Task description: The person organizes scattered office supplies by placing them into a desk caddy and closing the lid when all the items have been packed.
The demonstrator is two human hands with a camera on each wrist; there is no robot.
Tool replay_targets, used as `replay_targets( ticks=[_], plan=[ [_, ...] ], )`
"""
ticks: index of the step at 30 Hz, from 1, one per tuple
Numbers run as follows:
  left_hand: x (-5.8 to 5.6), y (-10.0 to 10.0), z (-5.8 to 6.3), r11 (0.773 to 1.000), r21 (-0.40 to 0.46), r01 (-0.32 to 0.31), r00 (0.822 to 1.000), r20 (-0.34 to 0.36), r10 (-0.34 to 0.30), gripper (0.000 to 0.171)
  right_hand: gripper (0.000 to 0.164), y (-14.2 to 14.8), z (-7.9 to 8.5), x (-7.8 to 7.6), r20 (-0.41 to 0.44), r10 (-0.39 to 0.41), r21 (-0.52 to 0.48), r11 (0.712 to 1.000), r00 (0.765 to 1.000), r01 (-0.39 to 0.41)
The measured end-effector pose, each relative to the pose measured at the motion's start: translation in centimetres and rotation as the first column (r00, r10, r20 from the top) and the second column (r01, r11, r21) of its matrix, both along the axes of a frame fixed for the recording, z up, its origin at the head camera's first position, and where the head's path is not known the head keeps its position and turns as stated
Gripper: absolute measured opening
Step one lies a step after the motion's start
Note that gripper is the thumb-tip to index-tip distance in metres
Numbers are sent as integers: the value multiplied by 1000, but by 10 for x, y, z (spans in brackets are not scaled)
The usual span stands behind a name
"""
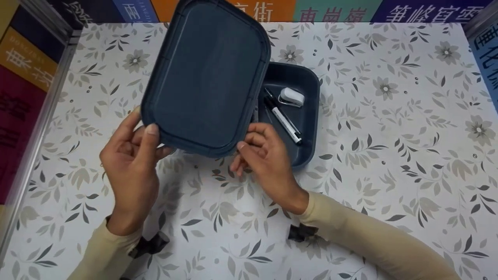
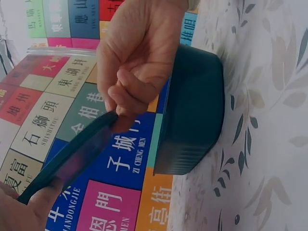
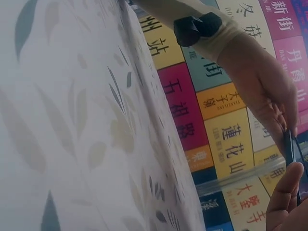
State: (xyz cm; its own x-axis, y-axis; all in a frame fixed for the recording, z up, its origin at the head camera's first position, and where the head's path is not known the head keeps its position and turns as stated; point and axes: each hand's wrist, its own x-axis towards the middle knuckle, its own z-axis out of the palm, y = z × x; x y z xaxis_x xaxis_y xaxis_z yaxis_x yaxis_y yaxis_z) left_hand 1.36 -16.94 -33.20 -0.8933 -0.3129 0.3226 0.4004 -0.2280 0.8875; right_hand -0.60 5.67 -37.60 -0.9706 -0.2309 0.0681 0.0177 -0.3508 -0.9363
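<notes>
A dark blue rectangular lid (image 1: 206, 81) is raised and tilted, its recessed face toward the head camera. My left hand (image 1: 134, 163) pinches its lower left corner, thumb on the face. My right hand (image 1: 268, 163) pinches the lower right corner between thumb and fingers. Behind the lid stands a matching dark blue box (image 1: 314, 116), its left part hidden by the lid. Inside lie a black-and-white marker (image 1: 286, 123) and a small white rounded object (image 1: 291, 96). In the left wrist view the lid (image 2: 72, 154) appears nearly edge-on, beside the box (image 2: 195, 115).
A white tablecloth (image 1: 389, 155) with grey leaves and flowers covers the table. Coloured panels (image 1: 334, 11) with large characters stand along the back and sides. Each beige sleeve carries a small black device (image 1: 149, 245) at the wrist.
</notes>
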Motion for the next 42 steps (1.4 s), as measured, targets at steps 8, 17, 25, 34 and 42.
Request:
replay_targets(
  ticks=[8, 17, 25, 34, 42],
  plan=[
    [-7, 4, -3, 988, -130, 78, 990, 129, -62, 42, 27, 33, 6, -3, -51, -68, 18, 997, 996, 69],
    [-13, 15, -8, 960, -182, 212, 968, 175, -181, 41, 26, 63, 11, -4, -92, -110, 83, 990, 990, 117],
    [-19, 32, -17, 938, -164, 305, 941, 201, -271, 42, 26, 89, 10, -1, -108, -155, 128, 977, 982, 169],
    [-20, 48, -26, 920, -141, 366, 904, 287, -316, 46, 26, 109, 3, 5, -120, -172, 148, 971, 978, 189],
    [-18, 58, -35, 903, -117, 414, 872, 336, -356, 48, 30, 124, 6, 8, -121, -193, 173, 962, 974, 212]
  ],
)
